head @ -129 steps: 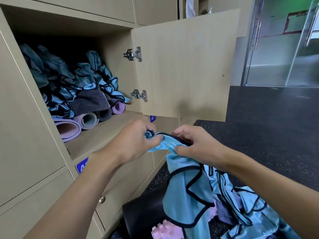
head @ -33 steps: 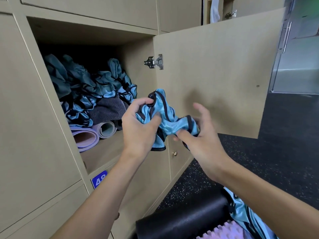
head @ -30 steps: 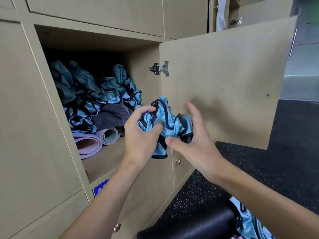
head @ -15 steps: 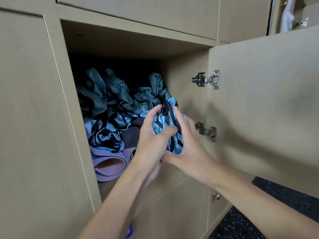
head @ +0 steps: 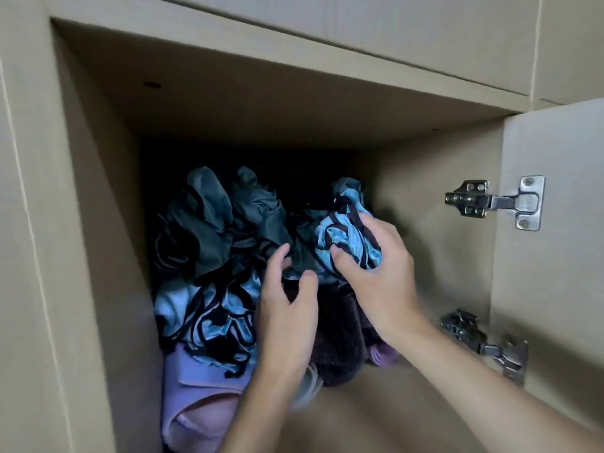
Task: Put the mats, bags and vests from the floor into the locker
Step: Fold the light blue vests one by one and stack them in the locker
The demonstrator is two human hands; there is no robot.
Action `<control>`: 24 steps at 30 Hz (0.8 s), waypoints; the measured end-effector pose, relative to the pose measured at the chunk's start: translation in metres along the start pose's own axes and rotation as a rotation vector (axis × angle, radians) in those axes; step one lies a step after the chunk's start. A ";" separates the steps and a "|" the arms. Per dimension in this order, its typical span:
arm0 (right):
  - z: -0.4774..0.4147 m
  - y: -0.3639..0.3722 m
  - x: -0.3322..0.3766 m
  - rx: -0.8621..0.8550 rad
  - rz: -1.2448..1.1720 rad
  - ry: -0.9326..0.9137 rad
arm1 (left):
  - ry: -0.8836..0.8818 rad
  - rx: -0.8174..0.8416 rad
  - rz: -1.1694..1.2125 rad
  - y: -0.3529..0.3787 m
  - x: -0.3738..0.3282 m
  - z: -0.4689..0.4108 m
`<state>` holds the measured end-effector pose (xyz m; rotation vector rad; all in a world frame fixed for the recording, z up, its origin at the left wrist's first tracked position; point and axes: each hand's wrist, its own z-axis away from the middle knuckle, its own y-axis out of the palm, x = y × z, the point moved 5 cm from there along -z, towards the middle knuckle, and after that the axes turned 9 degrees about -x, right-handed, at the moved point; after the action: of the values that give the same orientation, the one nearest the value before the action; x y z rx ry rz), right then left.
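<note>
Inside the beige wooden locker compartment (head: 98, 243), the right hand (head: 382, 282) grips a crumpled light-blue vest with black trim (head: 346, 237) against the heap of blue vests (head: 209, 243) lying on a rolled purple mat (head: 199, 387). The left hand (head: 287, 318) hovers close by, fingers loosely spread and empty. The beige locker door (head: 555, 289) stands open on steel hinges (head: 495, 202).

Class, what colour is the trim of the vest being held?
Black; the vest itself is light blue. Head view.
</note>
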<state>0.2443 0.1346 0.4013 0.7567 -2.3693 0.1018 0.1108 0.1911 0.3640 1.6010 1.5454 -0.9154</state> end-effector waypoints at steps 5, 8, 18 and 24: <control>-0.040 0.040 -0.021 -0.065 -0.048 -0.006 | 0.115 -0.087 -0.823 0.003 0.048 -0.016; -0.078 0.095 -0.032 -0.019 0.131 -0.099 | 0.086 -0.100 -0.873 0.008 0.051 -0.026; -0.091 0.142 -0.046 0.345 0.494 -0.209 | 0.045 -0.090 -0.828 0.003 0.050 -0.028; -0.081 0.156 -0.053 0.504 0.378 -0.083 | 0.086 -0.100 -0.751 -0.002 0.052 -0.024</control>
<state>0.2375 0.3116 0.4511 0.5259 -2.5681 0.8660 0.1103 0.2378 0.3302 0.9849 2.2713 -1.1296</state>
